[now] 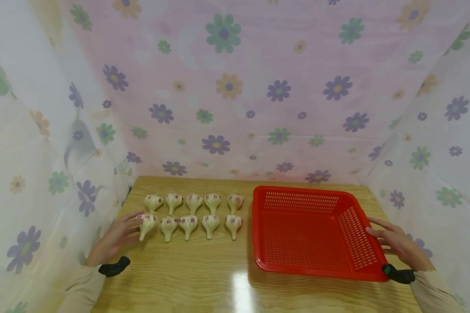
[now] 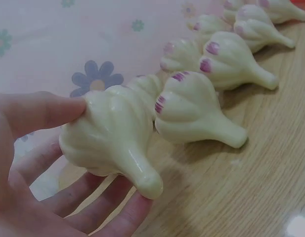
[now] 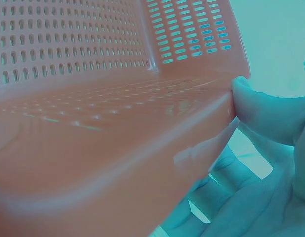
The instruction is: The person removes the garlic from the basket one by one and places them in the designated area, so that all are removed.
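Note:
At the left end of the front row, my left hand (image 1: 116,237) holds a garlic bulb (image 2: 110,131), white with a thick stem. In the left wrist view the thumb presses one side of it, and the fingers curve behind and below. Beside it lies another garlic bulb (image 2: 189,111) with purple streaks. On the right, my right hand (image 1: 402,244) grips the right rim of a red plastic basket (image 1: 302,237). The right wrist view shows the thumb (image 3: 268,111) on the rim and the fingers beneath its outer side. Nothing lies in the basket.
Several more garlic bulbs (image 1: 210,224) stand in two rows left of the basket, stems toward me. Everything is on a wooden table (image 1: 188,278). A flowered curtain (image 1: 250,100) encloses the back and both sides.

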A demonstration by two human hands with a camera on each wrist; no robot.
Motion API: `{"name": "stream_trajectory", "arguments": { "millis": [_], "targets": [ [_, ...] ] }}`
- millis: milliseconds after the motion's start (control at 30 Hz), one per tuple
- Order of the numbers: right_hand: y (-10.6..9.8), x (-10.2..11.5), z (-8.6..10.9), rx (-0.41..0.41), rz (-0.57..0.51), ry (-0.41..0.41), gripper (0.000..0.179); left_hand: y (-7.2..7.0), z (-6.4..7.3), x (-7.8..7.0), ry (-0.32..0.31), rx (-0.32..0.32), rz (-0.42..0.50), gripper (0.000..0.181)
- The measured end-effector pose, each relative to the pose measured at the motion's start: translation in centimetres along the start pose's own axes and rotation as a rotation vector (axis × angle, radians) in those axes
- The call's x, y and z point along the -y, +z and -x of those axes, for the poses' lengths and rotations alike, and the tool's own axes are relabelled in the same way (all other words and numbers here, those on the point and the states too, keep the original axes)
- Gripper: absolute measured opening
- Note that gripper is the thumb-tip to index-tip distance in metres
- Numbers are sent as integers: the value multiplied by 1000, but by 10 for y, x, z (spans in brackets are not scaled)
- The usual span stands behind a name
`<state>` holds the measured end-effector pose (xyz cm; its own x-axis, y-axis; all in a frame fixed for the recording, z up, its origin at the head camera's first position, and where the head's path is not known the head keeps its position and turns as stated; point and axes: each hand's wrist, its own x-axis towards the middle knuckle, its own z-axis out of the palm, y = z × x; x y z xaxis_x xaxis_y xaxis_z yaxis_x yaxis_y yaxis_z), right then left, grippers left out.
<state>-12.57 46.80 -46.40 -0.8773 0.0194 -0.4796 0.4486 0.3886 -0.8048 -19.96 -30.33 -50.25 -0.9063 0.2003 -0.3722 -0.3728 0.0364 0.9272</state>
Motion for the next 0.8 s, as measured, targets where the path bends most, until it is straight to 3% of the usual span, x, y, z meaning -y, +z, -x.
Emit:
{"name": "stream_trajectory", "arguments": {
  "millis": [267, 400, 567, 800],
  "targets": [
    [2, -3, 1, 7, 5, 5, 77, -2, -8, 9, 13, -77, -114, 67],
    [3, -6, 1, 13, -9, 18, 77, -3, -12, 17, -12, -125, -179, 66],
    [1, -3, 0, 1, -13, 15, 77, -5, -13, 24, -2, -137, -187, 64],
    [-2, 0, -2, -9, -19, 27, 78, -16, -23, 40, 0, -121, -157, 75]
  ]
}}
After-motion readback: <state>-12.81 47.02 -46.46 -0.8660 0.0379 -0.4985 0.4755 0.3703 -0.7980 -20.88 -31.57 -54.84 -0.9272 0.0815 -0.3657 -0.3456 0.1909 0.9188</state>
